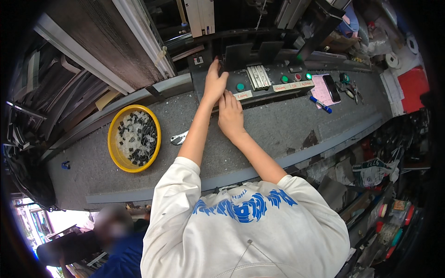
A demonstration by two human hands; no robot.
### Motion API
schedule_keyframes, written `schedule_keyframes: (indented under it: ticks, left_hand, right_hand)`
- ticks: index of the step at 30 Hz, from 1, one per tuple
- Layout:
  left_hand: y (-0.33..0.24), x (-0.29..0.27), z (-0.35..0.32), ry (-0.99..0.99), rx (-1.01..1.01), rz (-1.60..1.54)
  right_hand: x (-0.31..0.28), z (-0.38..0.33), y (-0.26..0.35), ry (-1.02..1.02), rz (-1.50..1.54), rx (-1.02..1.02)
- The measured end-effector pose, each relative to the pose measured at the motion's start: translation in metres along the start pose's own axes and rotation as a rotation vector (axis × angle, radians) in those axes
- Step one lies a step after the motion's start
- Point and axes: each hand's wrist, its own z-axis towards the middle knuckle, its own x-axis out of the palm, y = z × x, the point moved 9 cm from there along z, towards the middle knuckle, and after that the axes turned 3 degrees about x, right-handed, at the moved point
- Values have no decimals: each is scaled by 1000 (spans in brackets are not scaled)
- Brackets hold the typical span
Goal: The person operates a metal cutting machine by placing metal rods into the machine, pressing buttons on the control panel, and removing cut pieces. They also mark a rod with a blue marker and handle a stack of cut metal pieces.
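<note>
My left hand (214,82) lies flat on the left end of a dark machine control panel (269,85), fingers stretched up toward a dark plate above it. Just below and to the right, my right hand (230,115) rests on the grey speckled bench (278,127) with its fingertips at the panel's lower edge, by a pale label. Whether the right fingers pinch anything is hidden. Nothing shows in the left hand. The panel carries green buttons (240,86), a red button (297,77) and a ribbed pale block (258,77).
A yellow bowl (114,155) of several small black and clear parts sits left on the bench, a small metal piece (178,138) beside it. On the right lie a phone (331,88) on a pink pad and a blue pen (321,104). Another person in blue (118,252) is at the lower left.
</note>
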Motion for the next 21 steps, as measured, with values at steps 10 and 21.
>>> schedule_keyframes:
  ticks: [10, 21]
  left_hand:
    - [-41, -73, -85, -304, 173, 501]
    - [-26, -59, -108, -368, 230, 608]
  right_hand:
    - [-50, 11, -26, -109, 358, 128]
    - [-39, 14, -61, -55, 278, 224]
